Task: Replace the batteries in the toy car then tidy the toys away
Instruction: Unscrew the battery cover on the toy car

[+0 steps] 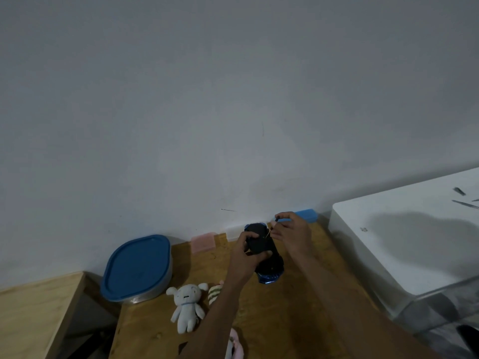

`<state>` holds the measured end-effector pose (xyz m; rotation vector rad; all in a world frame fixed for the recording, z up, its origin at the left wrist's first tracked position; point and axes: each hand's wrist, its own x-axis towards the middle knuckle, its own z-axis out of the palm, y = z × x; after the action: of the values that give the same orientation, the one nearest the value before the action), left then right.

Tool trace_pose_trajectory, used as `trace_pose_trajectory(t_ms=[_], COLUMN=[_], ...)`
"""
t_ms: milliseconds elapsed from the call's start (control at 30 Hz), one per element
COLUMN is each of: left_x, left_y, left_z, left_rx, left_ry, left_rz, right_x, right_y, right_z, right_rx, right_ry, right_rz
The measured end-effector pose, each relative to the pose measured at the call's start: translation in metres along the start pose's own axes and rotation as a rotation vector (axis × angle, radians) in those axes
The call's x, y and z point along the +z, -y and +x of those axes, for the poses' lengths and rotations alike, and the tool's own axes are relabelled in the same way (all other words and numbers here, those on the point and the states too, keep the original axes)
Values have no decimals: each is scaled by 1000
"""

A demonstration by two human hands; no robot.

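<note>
Both hands work over the wooden table [285, 320]. Left hand [246, 251] curls round the upturned toy car [264, 252], a dark body with blue trim held just above the tabletop. Right hand [290, 233] pinches a thin screwdriver [272, 226] (its tip sits at the car's underside). Near the left forearm lie 2 soft toys: a white plush [186, 305] and a striped one [214, 292]. A blue-lidded container [136, 268] stands further left.
</note>
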<state>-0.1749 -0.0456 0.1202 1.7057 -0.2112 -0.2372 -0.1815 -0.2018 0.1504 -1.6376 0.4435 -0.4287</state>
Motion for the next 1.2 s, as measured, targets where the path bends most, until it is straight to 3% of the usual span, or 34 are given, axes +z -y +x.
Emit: trace_pose_trajectory(t_ms=[600,900,1200], left_x=[1,2,2], left_y=[-6,-6,-7], left_z=[1,-3,-2], left_rx=[-41,-45,-40], left_ry=[13,92,101], left_rz=[-46,-43,-29], right_x=[3,5,4], right_y=[1,0,4], right_z=[7,7,6], right_rx=[-79,-135,-345], right_ry=[19,12,11], right_rz=[-68,-67,-259])
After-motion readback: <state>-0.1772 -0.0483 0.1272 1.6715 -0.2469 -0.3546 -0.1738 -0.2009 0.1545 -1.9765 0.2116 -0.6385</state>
